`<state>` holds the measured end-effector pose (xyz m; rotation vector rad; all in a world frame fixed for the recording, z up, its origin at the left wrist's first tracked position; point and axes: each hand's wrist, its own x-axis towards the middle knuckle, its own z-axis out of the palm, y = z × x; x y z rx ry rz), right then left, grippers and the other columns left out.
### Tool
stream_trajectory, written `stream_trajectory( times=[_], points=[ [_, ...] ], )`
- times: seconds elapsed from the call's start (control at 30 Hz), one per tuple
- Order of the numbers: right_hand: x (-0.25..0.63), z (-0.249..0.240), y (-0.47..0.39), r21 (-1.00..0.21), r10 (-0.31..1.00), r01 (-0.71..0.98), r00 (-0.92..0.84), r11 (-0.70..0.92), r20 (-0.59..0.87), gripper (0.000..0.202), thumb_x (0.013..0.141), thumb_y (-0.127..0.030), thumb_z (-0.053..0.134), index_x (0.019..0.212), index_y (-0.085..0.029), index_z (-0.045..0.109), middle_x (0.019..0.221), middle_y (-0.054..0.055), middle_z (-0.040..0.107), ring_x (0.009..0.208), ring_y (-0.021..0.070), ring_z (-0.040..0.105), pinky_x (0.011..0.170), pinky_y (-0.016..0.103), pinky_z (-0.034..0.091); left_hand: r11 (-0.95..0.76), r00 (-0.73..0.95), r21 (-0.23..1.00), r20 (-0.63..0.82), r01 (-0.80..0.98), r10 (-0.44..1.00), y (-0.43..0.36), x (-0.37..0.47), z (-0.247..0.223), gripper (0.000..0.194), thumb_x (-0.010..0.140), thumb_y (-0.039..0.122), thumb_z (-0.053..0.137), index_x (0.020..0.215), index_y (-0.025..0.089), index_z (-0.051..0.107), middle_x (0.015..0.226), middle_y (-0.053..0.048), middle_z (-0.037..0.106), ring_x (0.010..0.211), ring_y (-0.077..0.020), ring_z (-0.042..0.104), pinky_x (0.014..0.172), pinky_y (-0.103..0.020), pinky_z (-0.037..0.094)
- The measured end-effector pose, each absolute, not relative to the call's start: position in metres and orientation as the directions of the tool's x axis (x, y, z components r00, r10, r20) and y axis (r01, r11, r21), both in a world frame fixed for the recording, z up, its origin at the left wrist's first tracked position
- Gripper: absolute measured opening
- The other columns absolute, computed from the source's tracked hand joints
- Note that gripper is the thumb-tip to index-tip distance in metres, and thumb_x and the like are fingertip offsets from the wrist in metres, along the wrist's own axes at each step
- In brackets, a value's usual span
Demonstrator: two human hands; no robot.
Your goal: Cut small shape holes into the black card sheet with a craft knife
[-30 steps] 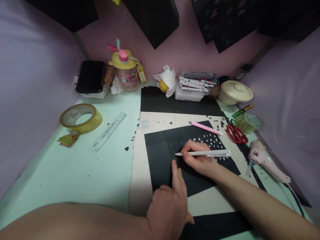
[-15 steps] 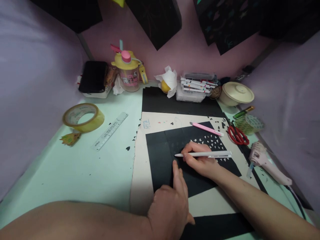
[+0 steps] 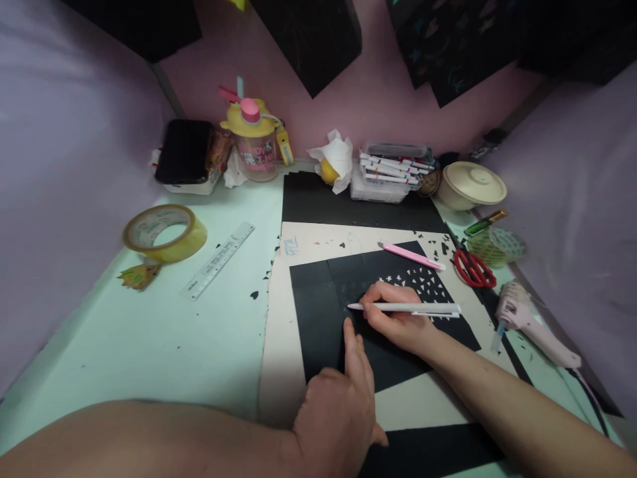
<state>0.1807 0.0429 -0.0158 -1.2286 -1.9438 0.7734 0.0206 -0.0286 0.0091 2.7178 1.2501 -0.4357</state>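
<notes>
A sheet of black paper (image 3: 316, 299) lies on a pale board (image 3: 279, 332), with many small triangles and stars cut out of its right part. In my right hand (image 3: 398, 318) is a white pen (image 3: 428, 308), gripped near its tip and lying almost level. The tip points left and meets the black sheet, or is just above it. My left hand (image 3: 343, 405) rests on the sheet's lower part, holding nothing, its index finger stretched out to just below the pen tip. Above my right hand, a pink craft knife (image 3: 411, 256) lies across the sheet's top right corner.
To the right are red-handled scissors (image 3: 474, 269), a glue gun (image 3: 535, 325) and a lidded bowl (image 3: 472, 184). A tape roll (image 3: 166, 234) and a clear ruler (image 3: 220, 261) lie left. A bottle (image 3: 256, 149) and a box of markers (image 3: 391, 172) stand behind. Black scraps are scattered around.
Both hands and the pen are almost where they were. The whole view has shifted very slightly.
</notes>
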Motion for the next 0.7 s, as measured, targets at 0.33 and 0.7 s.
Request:
stream_trajectory(
  times=[0.33,0.7],
  points=[
    [0.1812,-0.0168,0.0436,-0.789,0.932,0.505,-0.278,0.348,0.233,0.014,0.08,-0.013,0.053,0.068,-0.02,0.054,0.065,-0.001,0.062,0.056,0.0113,0.055,0.054,0.024,0.042,-0.655,0.623,-0.012,-0.298,0.755,0.723,-0.0283,0.0209,0.0106,0.101,0.066,0.075,0.056,0.139,0.008,0.04,0.143,-0.029,0.017,0.044,-0.0177,0.059,0.031,-0.031,0.042],
    [0.1799,-0.0145,0.0435,-0.787,0.932,0.509,-0.274,0.349,0.236,0.014,0.08,-0.012,0.052,0.068,-0.02,0.055,0.065,-0.001,0.062,0.055,0.011,0.055,0.053,0.023,0.043,-0.672,0.623,-0.02,-0.354,0.74,0.697,-0.0266,0.0209,0.014,0.102,0.067,0.075,0.054,0.14,0.006,0.038,0.142,-0.028,0.016,0.044,-0.018,0.059,0.032,-0.029,0.043]
  ],
)
